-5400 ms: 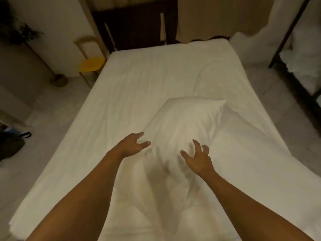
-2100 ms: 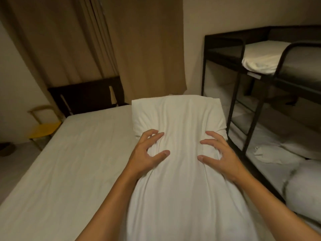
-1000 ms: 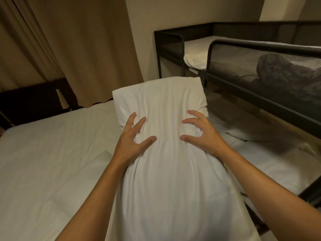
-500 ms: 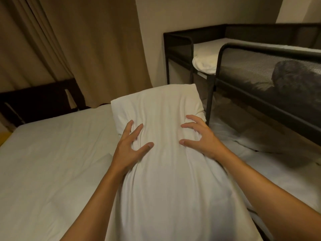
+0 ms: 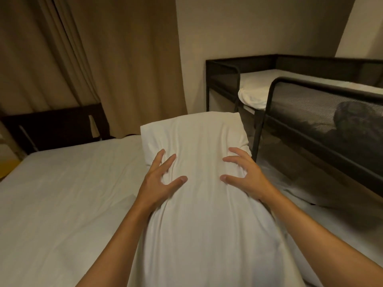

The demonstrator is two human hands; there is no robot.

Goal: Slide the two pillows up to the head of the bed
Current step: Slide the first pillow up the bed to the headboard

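Observation:
A long white pillow [image 5: 199, 224] fills the middle of the head view, lying lengthwise away from me over the right side of the white bed [image 5: 62, 193]. My left hand [image 5: 159, 179] grips its left flank and my right hand [image 5: 244, 177] its right flank, fingers dug into the cover. The dark headboard [image 5: 56, 127] stands at the far left end of the mattress. A second white pillow [image 5: 323, 230] shows partly at the lower right, mostly hidden behind my right arm.
A black metal bunk bed [image 5: 269, 112] with a mesh rail and white bedding stands close on the right. Brown curtains [image 5: 103, 59] hang behind the headboard. A sliver of a yellow chair [image 5: 6, 166] shows at the left edge.
Over the last second the view has swung slightly left and the pillow's far end has dropped a little. Both hands keep the same grip on it.

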